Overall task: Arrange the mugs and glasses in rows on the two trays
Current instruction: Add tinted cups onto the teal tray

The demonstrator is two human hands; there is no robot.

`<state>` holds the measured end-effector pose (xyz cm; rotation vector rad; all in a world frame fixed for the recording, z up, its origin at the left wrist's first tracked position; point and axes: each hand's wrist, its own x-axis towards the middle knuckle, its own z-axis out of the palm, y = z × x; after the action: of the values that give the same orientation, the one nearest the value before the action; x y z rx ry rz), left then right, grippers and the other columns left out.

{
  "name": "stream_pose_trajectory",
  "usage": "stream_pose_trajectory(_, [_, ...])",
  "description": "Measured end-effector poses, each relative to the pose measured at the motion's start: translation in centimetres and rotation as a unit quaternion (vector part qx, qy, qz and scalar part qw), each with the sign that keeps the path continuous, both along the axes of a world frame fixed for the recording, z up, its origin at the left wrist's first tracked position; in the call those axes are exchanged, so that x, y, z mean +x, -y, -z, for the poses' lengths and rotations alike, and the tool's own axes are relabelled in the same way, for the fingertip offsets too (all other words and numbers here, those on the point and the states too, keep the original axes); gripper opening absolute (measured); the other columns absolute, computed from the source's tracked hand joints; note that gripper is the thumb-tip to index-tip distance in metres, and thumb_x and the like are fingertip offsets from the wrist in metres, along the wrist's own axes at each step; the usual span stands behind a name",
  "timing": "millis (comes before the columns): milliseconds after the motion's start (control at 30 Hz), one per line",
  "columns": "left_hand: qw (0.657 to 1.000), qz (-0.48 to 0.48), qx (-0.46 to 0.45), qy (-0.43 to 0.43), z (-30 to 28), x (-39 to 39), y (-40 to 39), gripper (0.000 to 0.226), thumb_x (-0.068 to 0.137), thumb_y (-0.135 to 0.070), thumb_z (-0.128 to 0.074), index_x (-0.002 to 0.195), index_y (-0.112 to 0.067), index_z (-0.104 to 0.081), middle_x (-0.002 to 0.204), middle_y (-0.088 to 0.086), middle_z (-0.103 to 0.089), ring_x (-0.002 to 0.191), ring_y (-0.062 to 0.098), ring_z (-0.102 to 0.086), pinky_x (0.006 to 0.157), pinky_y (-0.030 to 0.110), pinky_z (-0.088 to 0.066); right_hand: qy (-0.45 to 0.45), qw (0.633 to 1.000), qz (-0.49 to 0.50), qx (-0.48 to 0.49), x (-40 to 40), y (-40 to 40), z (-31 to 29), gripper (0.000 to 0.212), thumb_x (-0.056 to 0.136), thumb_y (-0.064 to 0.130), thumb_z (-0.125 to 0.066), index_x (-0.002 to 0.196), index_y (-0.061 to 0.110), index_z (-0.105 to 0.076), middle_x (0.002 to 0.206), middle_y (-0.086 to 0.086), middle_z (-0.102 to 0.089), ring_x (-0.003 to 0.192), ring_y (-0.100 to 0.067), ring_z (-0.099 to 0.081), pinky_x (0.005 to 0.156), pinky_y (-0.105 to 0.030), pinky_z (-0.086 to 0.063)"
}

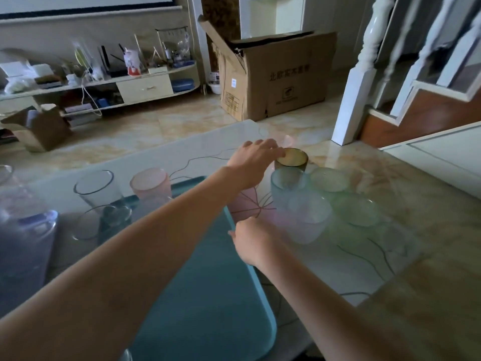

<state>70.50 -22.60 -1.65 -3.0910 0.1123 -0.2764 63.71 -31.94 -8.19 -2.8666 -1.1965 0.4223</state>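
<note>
head view: the left hand (253, 155) reaches across the teal tray (208, 295) to the dark amber glass (292, 160), which stands on the worktop (364, 269) towards its far edge, off the tray's far right corner. its fingers (273, 149) lie fairly straight over the near-left part of the rim and seem to touch it; i cannot tell whether the thumb has closed round the wall, so the hold looks unfinished. the right hand (253, 243) hovers just past the tray's right edge, beside a pink frosted glass (247, 207). its fingers point away from the camera and are mostly hidden, so i cannot tell whether they hold anything.

a blue frosted glass (287, 186) stands just in front of the amber one, with two green frosted glasses (329, 179) to its right and a pale frosted glass (309, 217) nearer. a clear glass (95, 188) and another pink glass (151, 182) stand at the tray's far left end.

judging from this, the step is picking up the amber glass. best to wrap thumb and fingers round its wall below the rim rather than pinch the edge, lift straight up clear of the blue glass beside it, then set it upright next to the glasses at the tray's far end to continue that row.
</note>
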Motion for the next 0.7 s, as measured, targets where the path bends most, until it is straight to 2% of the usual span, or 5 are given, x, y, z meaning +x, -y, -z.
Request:
stream_pose_trajectory(100, [0.999, 0.012, 0.044, -0.017, 0.8, 1.6, -0.2, 0.05, 0.087, -0.008, -0.059, 0.13, -0.03, -0.047, 0.146, 0.002, -0.033, 0.128, 0.024, -0.039, 0.103, 0.039, -0.032, 0.023, 0.999, -0.02, -0.009, 0.0, -0.2, 0.4, 0.032, 0.1, 0.021, -0.04, 0.113, -0.001, -0.059, 0.103, -0.018, -0.065, 0.093, -0.033, -0.064, 0.05, -0.029, -0.039])
stream_pose_trajectory(167, [1.0, 0.027, 0.009, -0.008, 1.1, 2.0, -0.4, 0.034, 0.088, -0.015, -0.059, 0.12, -0.025, -0.056, 0.14, 0.003, -0.041, 0.123, 0.025, -0.044, 0.099, 0.039, -0.036, 0.036, 0.999, -0.027, -0.023, 0.0, -0.3, 0.2, 0.032, 0.1, 0.02, -0.04, 0.111, -0.002, -0.059, 0.103, -0.019, -0.065, 0.092, -0.033, -0.065, 0.06, -0.034, -0.049])
stream_pose_trajectory(267, [0.998, 0.058, -0.03, 0.012, 1.1, 1.6, -0.6, 0.016, 0.091, -0.017, -0.055, 0.105, -0.014, -0.063, 0.123, 0.008, -0.053, 0.107, 0.03, -0.053, 0.088, 0.043, -0.046, 0.025, 0.999, -0.028, -0.039, 0.1, -0.3, 0.0, 0.033, 0.1, 0.017, -0.037, 0.121, -0.002, -0.055, 0.113, -0.019, -0.062, 0.101, -0.032, -0.063, 0.059, -0.033, -0.042])
stream_pose_trajectory(533, [0.996, -0.004, -0.074, 0.055, -2.8, -3.1, -2.8, 0.011, 0.09, -0.015, -0.055, 0.097, -0.012, -0.063, 0.104, 0.008, -0.061, 0.096, 0.026, -0.055, 0.083, 0.045, -0.049, 0.013, 0.999, -0.015, -0.037, 0.2, -0.7, 0.5, 0.036, 0.097, 0.01, -0.039, 0.13, 0.008, -0.054, 0.118, -0.015, -0.061, 0.108, -0.031, -0.06, 0.071, -0.036, -0.047])
stream_pose_trajectory(700, [0.994, -0.056, -0.089, 0.034, -6.8, -9.6, -5.5, 0.01, 0.089, -0.019, -0.059, 0.096, -0.016, -0.064, 0.101, 0.002, -0.06, 0.092, 0.02, -0.055, 0.081, 0.04, -0.05, -0.015, 0.999, 0.021, 0.029, -0.9, -0.3, -0.7, 0.036, 0.103, 0.015, -0.029, 0.132, 0.008, -0.049, 0.126, -0.017, -0.057, 0.115, -0.033, -0.056, 0.065, -0.035, -0.045])
